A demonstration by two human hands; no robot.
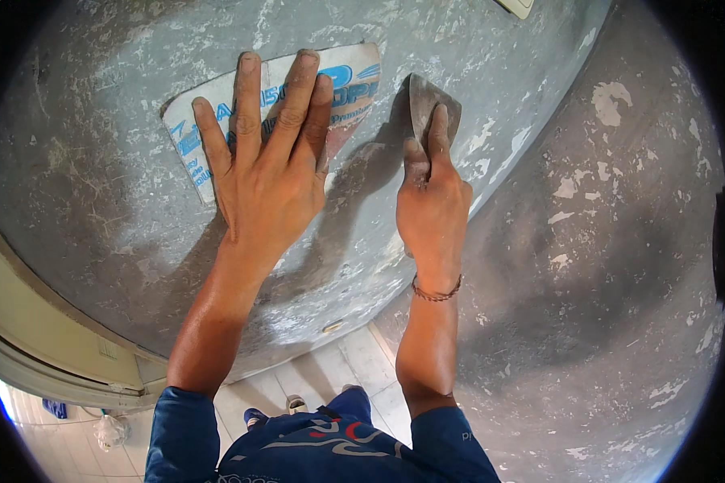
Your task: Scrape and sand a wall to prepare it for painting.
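My left hand (pixel 270 173) lies flat with its fingers spread on a torn piece of white card (pixel 187 165) with blue print. The card rests against a grey wall (pixel 113 217) patched with white flecks. To the right of it, my right hand (pixel 433 209) is closed around a putty knife (pixel 451 109), its index finger stretched along the blade. The blade's upper edge is at the wall; whether it presses on it I cannot tell. Most of the handle is hidden in my palm.
A second grey, flaking wall (pixel 588 266) meets the first at a corner on the right. At the top sits part of a pale switch plate (pixel 517 6). A cream door frame (pixel 48 330) is at lower left, near a clear plastic bag (pixel 111 432) on the tiled floor (pixel 314 374).
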